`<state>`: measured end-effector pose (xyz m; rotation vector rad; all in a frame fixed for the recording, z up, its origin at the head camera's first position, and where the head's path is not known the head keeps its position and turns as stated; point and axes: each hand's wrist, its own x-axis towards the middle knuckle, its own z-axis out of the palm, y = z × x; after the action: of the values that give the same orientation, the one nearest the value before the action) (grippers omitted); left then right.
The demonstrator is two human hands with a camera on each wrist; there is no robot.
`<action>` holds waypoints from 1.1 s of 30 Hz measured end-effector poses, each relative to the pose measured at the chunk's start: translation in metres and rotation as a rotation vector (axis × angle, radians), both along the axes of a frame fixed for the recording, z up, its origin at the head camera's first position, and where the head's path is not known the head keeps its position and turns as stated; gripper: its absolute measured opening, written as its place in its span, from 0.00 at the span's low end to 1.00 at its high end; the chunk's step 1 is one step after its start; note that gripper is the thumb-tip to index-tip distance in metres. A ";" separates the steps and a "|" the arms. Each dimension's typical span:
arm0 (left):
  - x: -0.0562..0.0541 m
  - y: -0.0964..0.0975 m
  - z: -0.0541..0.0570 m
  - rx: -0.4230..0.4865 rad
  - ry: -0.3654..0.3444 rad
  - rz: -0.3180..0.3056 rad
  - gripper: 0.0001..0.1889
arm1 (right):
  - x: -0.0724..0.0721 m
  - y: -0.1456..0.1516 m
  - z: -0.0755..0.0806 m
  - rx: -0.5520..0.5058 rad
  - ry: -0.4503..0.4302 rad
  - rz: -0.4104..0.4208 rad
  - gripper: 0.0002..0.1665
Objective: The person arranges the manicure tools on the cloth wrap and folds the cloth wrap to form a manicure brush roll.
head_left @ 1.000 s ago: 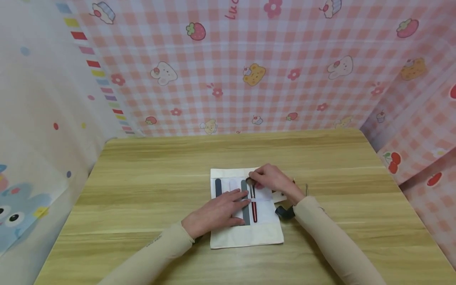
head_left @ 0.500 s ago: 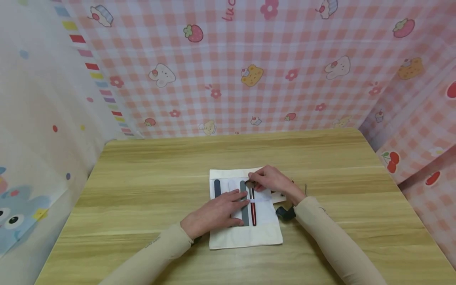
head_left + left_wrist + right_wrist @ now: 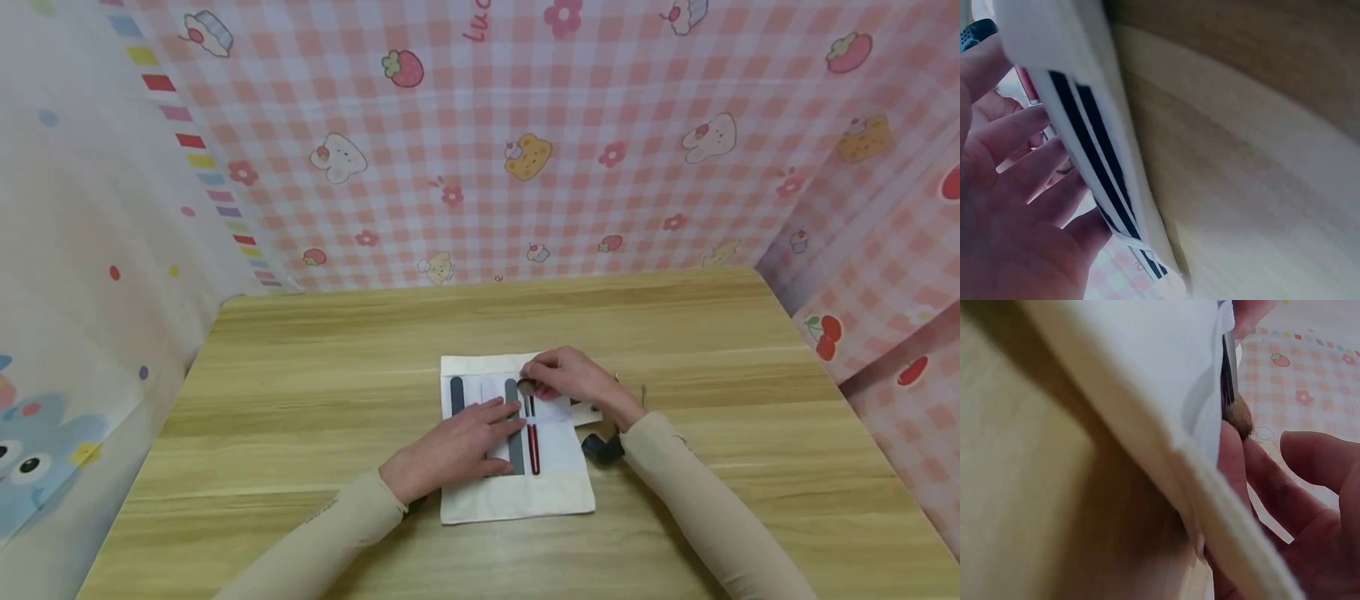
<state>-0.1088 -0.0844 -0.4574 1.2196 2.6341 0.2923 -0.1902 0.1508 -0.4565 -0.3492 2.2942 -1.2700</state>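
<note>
A white cloth roll-up case (image 3: 558, 492) lies spread on the table. My left hand (image 3: 453, 446) rests over its middle with spread, nearly straight fingers. A dark nail file (image 3: 457, 396) and a grey nail file (image 3: 517, 454) lie partly beneath or beside those fingers. A makeup brush (image 3: 534, 450) with a red handle runs under a white elastic strap. My right hand (image 3: 573, 375) has curled fingers at the brush's bristles (image 3: 1240, 417). In the right wrist view two fingers touch the bristle end, and another digit stands apart from it.
Right of the case, partly under the right forearm, lies a black curved object (image 3: 602, 448). A small pale piece (image 3: 587, 413) juts out beside the case. Thin metal tips (image 3: 643, 397) show beyond the right wrist. Patterned cloth (image 3: 480, 167) hangs behind the wooden table (image 3: 330, 367).
The brush has slid slightly toward the near edge of the case under the strap, mostly during the first half second. Both hands keep nearly the same places; the head view shifts slightly.
</note>
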 end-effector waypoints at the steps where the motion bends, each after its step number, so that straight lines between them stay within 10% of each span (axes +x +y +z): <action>1: 0.000 0.000 0.001 0.000 0.001 0.001 0.34 | 0.000 0.001 0.000 -0.001 0.016 -0.001 0.20; 33: 0.005 0.012 -0.003 0.090 0.140 -0.072 0.27 | 0.045 0.107 0.032 -0.064 0.281 -0.171 0.23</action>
<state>-0.1035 -0.0726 -0.4600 1.4089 2.7127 0.3266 -0.1447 0.2580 -0.4248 -0.3808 2.5689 -1.4610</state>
